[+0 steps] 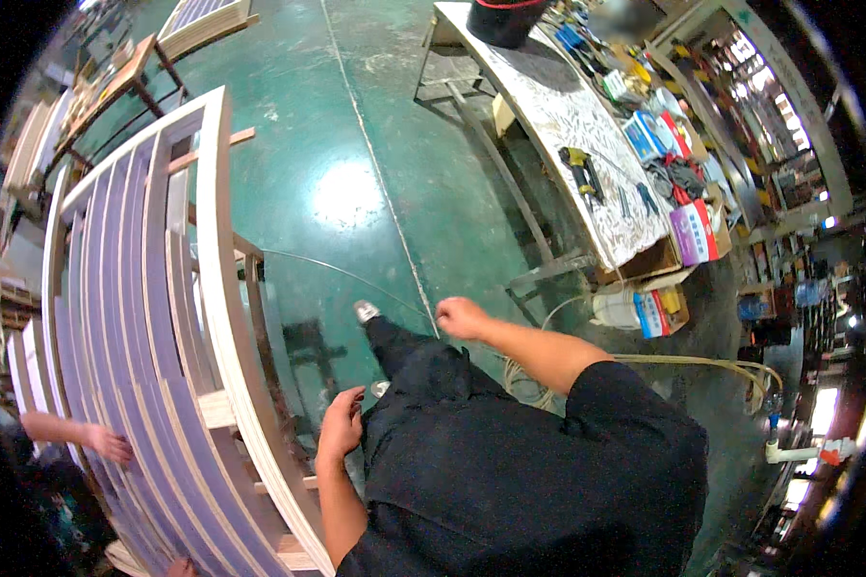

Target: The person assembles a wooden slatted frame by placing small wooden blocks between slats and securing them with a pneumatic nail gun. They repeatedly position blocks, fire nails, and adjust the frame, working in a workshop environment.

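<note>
My left hand (340, 423) hangs beside my left thigh, its fingers loosely bent and slightly apart, with nothing seen in them. It is nearest to a long wooden frame (223, 240) on my left. My right hand (460, 318) is held out in front of my body with its fingers curled closed, and no object shows in it. Behind it, a thin pale hose (342, 270) runs across the green floor. Several purple-faced boards (115, 317) lie side by side inside the wooden frame.
Another person's hand (109, 443) rests on the boards at the far left. On the right stands a white-topped workbench (587, 106) with a yellow-black power tool (579, 171), a black bucket (503, 21) and boxes (695, 234). Coiled hose (529, 380) lies near my right side.
</note>
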Available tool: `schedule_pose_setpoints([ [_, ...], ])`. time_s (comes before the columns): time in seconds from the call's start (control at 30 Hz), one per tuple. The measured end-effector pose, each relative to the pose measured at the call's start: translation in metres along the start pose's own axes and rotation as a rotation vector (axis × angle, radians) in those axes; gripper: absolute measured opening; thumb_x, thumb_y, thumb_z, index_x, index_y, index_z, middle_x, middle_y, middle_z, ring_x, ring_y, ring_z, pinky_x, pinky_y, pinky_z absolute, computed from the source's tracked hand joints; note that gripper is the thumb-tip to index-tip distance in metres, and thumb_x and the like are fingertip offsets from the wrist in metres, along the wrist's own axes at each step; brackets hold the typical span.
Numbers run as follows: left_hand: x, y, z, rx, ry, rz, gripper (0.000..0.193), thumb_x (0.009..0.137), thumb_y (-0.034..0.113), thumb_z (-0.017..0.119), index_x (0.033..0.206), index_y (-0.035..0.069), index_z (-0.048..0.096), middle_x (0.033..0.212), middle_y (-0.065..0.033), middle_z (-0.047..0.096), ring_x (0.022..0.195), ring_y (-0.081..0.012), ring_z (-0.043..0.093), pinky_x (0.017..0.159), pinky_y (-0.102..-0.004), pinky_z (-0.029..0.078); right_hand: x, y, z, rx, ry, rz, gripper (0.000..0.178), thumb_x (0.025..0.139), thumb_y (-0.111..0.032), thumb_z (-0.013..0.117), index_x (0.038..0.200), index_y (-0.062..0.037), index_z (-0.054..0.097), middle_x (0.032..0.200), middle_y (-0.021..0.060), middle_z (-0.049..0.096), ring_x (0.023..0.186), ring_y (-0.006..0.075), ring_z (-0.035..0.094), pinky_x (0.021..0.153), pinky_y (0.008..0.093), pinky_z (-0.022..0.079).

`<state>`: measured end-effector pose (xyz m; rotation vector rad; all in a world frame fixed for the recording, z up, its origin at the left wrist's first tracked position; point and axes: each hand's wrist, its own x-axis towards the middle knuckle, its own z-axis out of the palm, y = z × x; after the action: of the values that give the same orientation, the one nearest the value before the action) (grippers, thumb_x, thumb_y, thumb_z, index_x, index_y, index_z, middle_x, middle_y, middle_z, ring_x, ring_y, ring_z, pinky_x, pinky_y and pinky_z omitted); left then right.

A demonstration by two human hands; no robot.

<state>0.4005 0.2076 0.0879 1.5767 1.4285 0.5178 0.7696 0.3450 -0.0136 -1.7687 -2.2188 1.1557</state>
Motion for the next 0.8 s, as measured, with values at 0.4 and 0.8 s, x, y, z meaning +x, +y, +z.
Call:
schedule_pose_setpoints([
  [0.4, -0.034, -0.202, 0.124, -0.313, 0.107, -0.767, 0.037, 0.098, 0.030, 0.068, 0.114, -0.003, 0.067, 0.099, -0.0106, 0.072, 0.094, -0.0188, 0.065, 0.085, -0.0356, 0.051, 0.083, 0.275, -0.264, -0.274, 0.472, 0.844, 0.049, 0.081, -0.028, 0.065, 0.125, -0.0049, 0.062, 0.131, 0.0253, 0.060, 0.120, 0.0446, 0.060, 0.099, 0.0538, 0.051],
  [0.8, 0.042, -0.046, 0.152, -0.196, 0.248, -0.987, 0.035, 0.094, 0.030, 0.065, 0.121, 0.009, 0.068, 0.117, -0.0143, 0.073, 0.113, -0.0322, 0.067, 0.097, -0.0436, 0.052, 0.147, 0.482, -0.348, -0.300, 0.478, 0.872, 0.055, 0.084, -0.041, 0.075, 0.118, 0.0014, 0.066, 0.118, 0.0243, 0.068, 0.099, 0.0385, 0.066, 0.085, 0.0540, 0.055],
])
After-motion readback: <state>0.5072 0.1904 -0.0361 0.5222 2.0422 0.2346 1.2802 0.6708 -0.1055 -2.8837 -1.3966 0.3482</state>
